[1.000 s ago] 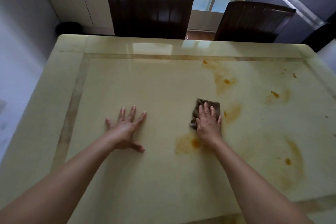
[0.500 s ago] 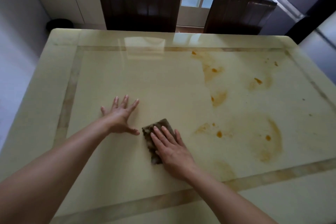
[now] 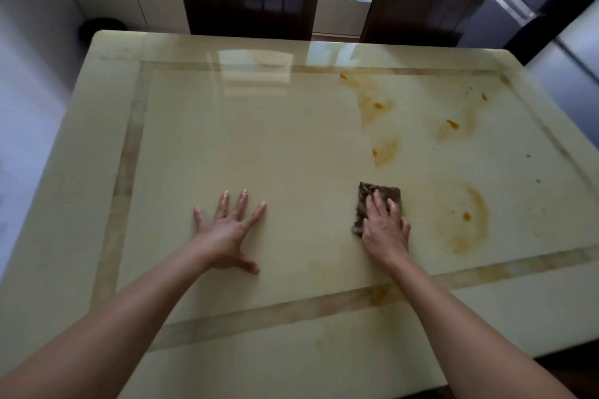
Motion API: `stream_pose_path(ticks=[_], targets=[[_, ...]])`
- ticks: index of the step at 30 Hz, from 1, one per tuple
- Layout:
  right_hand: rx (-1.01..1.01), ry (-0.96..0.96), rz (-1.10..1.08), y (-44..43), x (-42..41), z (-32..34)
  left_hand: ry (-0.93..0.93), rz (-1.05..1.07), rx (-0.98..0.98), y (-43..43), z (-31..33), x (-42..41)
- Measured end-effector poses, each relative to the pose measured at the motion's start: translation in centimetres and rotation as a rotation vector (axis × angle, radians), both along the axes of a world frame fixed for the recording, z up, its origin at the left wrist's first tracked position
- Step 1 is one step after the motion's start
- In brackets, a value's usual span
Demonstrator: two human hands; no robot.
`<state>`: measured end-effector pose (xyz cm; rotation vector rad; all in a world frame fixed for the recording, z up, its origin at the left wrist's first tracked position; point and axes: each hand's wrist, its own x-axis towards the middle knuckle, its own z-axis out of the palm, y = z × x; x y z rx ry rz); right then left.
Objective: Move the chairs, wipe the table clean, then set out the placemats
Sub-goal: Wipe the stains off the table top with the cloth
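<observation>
wiping | right hand (image 3: 385,230) flat on cloth (image 3: 384,193), fingers straight | cloth slid from by left hand (image 3: 227,232) to just left of big orange stain (image 3: 471,220) | left hand wide on surface (image 3: 259,139), far left of stain | stain next, i think

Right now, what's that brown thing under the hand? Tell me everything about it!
It is a dark brown cleaning cloth, rumpled and folded into a rough rectangle. It lies flat on the cream table, with the right hand pressing straight fingers on its near half. Orange smears lie right of it.
</observation>
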<state>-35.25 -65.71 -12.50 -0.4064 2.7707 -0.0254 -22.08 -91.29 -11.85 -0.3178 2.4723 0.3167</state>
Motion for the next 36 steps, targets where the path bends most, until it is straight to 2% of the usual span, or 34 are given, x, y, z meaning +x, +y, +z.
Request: stream_pose_path(ticks=[2,9,13,16,23,27,30,36], targets=[[-0.055,-0.044,0.045,-1.5,1.5,0.1,-0.004,-0.001,-0.006,0.0,0.1,-0.1],[-0.099,-0.231,0.547,-3.5,13.9,0.8,-0.007,0.010,-0.013,0.1,0.4,-0.1],[-0.053,-0.219,0.705,-1.5,14.7,1.6,0.005,0.014,-0.032,0.7,1.1,0.2],[0.006,-0.111,0.652,0.4,12.7,1.9,0.025,-0.020,-0.019,2.3,1.8,1.0],[0.279,0.079,0.277,9.3,7.1,2.3,-0.043,-0.086,0.017,5.4,1.3,5.0],[0.224,-0.033,0.155,9.5,6.6,2.9,-0.063,-0.072,0.014,5.8,0.7,5.3],[0.127,-0.107,0.222,6.3,8.7,3.8,-0.065,-0.068,0.012,5.8,0.9,5.2],[0.080,-0.268,0.618,-0.1,18.9,4.9,-0.059,-0.079,-0.011,5.8,0.8,5.4]])
